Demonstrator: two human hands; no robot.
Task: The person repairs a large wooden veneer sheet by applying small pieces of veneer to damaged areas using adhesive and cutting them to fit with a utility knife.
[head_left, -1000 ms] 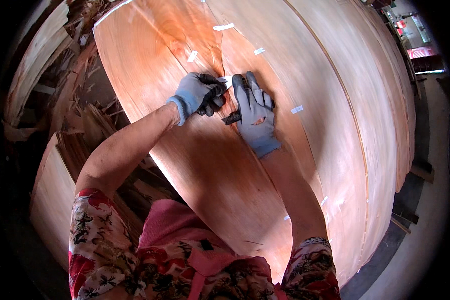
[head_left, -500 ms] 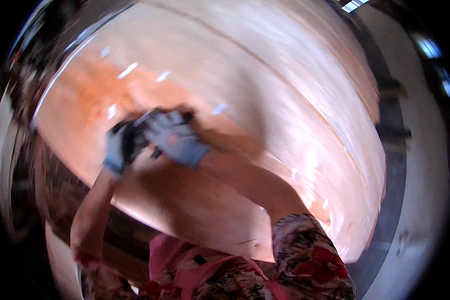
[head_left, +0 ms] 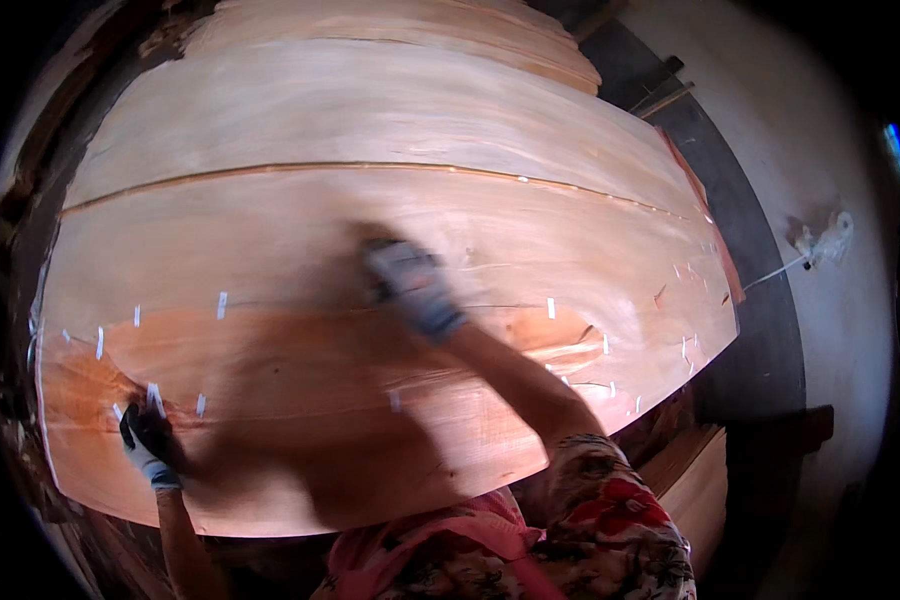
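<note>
A large pale wood veneer sheet [head_left: 300, 240] spreads in front of me, with a reddish-brown veneer piece [head_left: 230, 340] and several short strips of white tape [head_left: 222, 305] on its nearer part. My left hand [head_left: 152, 445], in a glove with a dark palm and a light cuff, rests by the near left corner, fingers apart beside a tape strip [head_left: 154, 400]. Over the middle of the sheet is my right hand [head_left: 415, 287], in a grey glove with a blue cuff. Motion smears its fingers, so I cannot tell whether they hold anything.
A long seam [head_left: 370, 166] crosses the sheet's far part. More stacked veneer [head_left: 470, 30] lies beyond it. To the right stands a grey and white wall [head_left: 770, 150] with a whitish bundle [head_left: 828, 240] on it. Lower right are wooden boards [head_left: 700, 480].
My hands were close together over the reddish area; now they are far apart, the left near the corner, the right over the middle. The view has turned, so the sheet lies more level.
</note>
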